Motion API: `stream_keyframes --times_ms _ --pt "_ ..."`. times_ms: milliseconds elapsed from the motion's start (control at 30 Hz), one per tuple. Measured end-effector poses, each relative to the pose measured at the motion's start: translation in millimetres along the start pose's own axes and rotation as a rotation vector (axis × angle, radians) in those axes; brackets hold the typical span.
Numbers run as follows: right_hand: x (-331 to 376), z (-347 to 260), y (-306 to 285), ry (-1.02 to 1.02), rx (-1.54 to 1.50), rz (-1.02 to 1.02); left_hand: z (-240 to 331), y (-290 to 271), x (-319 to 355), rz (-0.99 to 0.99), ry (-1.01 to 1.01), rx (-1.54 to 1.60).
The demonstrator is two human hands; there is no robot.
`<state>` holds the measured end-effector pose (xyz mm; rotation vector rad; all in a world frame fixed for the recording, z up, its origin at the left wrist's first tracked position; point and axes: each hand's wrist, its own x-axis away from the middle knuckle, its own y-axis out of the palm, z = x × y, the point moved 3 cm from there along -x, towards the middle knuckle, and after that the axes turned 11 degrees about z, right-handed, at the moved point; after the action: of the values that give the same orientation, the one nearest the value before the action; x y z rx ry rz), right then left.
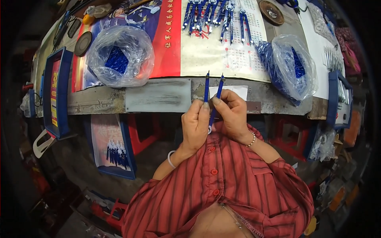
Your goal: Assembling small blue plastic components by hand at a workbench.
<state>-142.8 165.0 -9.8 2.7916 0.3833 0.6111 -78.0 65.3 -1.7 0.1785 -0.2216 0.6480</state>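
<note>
A blue drawing compass [218, 89] is held in front of my chest at the bench's near edge. Its two legs point away from me and stand slightly apart, tips up, with the pale hinge end toward my shirt. My left hand [194, 123] pinches the left leg between thumb and fingers. On the right leg, my right hand [233, 113] is closed, thumb pressed against it. Part of the legs is hidden by my fingers. Beyond, several similar blue compasses [226, 20] lie in a group on the calendar sheet.
A clear plastic bag [139, 51] of small blue parts stands at left, another bag [285, 67] at right. Blue trays [63, 93] flank the bench, and a lower tray [129, 170] holds blue-and-white pieces. A grey plate [158, 95] lies along the bench's front edge.
</note>
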Motion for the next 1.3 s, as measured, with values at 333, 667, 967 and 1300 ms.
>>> stream_keyframes --times_ms 333,667,967,1300 --pt "-21 -10 -8 -0.086 0.041 0.123 -7 -1 8 -0.091 -0.071 -0.011" --pt "-24 -26 -7 0.040 0.001 -0.111 13 9 -3 -0.109 -0.179 0.324" --pt "-12 -54 -7 -0.563 0.460 -0.126 18 8 -5 -0.294 0.106 0.002" --pt "-21 -60 -21 -0.410 0.800 -0.142 7 31 0 -0.280 0.150 -0.067"
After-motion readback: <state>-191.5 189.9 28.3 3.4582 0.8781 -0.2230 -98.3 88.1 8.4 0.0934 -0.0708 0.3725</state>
